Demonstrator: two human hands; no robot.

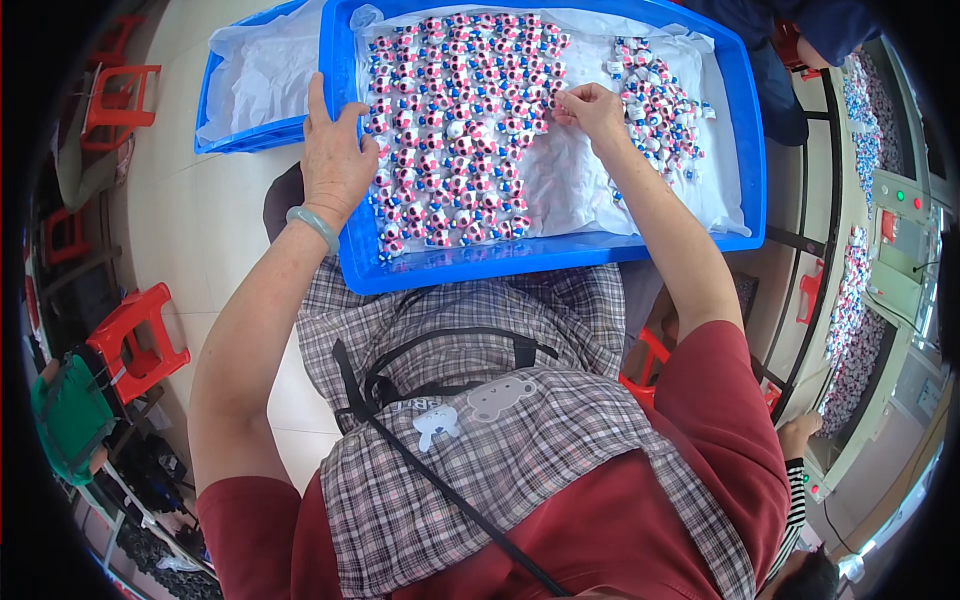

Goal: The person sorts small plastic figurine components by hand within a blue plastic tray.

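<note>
A large blue tray lined with white sheet is in front of me. Its left part holds close rows of small pink, white and blue figurines. A looser heap of similar figurines lies toward the right side, with bare liner between. My right hand reaches to the right edge of the rows, thumb and fingertips pinched on a small figurine, mostly hidden by the fingers. At the tray's left wall, my left hand rests with fingers spread, beside the outermost row, holding nothing.
Another blue tray with white liner sits behind at the left. Red stools stand on the left floor. To the right runs a bench with heaps of small parts and a control panel. Another person's hand rests there.
</note>
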